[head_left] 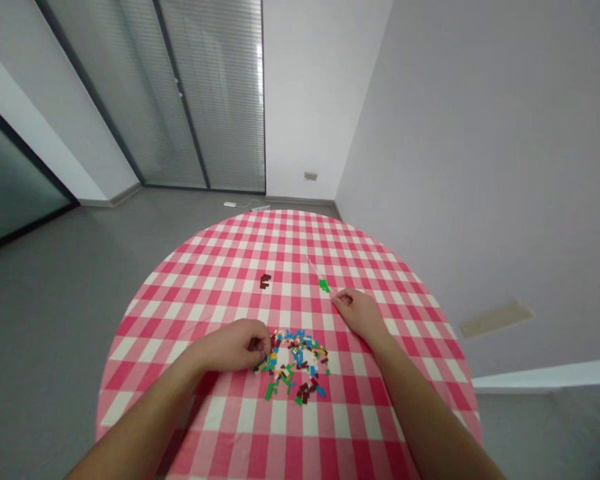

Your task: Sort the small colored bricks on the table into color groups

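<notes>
A loose heap of small coloured building bricks [299, 355], in blue, green, brown, yellow and white, lies near the middle of the table. At its left edge is my left hand [237, 345], with curled fingers pinched down among the bricks; what they grip is hidden. My right hand [363, 317] rests farther right on the cloth, thumb and fingers pressed together, and anything between them is too small to make out. Just beyond those fingertips sits a little group of green bricks [323, 285]. A small cluster of dark brown bricks [265, 281] lies apart, behind the heap.
A red and white checked cloth [220, 280] covers the round table. Behind the table, a white power strip [230, 204] with a cable lies on the grey floor [180, 207]. A bare wall [480, 167] stands to the right, and glass panels with blinds [220, 100] at the back.
</notes>
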`<state>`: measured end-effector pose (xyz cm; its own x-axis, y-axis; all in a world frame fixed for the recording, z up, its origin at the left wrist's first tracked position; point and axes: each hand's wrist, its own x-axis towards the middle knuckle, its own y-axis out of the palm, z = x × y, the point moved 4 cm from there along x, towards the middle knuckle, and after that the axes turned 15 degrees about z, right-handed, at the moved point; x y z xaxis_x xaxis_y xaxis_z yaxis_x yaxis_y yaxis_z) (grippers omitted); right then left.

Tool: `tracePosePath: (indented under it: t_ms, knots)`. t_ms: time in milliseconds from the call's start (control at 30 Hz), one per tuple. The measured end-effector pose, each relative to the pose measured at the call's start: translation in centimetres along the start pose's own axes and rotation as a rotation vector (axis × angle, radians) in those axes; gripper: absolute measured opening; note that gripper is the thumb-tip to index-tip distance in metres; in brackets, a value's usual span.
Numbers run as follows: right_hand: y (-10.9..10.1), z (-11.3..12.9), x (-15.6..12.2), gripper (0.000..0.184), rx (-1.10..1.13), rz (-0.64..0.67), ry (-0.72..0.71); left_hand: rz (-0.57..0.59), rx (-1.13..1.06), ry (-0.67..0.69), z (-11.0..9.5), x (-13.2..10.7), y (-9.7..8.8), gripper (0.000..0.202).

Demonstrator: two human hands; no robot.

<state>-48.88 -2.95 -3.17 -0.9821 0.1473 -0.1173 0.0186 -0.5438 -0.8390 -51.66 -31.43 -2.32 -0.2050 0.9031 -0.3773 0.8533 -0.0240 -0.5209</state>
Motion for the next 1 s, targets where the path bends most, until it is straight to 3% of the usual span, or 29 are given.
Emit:
tracePosePath:
  t_ms: [800, 1000]
  knots:
    - [0.6, 1.2, -0.3, 0.031, -0.206, 0.143, -0.109, -0.013, 0.023, -0.003, 0.2, 0.1, 0.0, 0.02]
    - [0.5, 1.1, -0.3, 0.033, -0.217, 0.125, -0.11, -0.01, 0.016, -0.008, 0.3, 0.2, 0.1, 0.019]
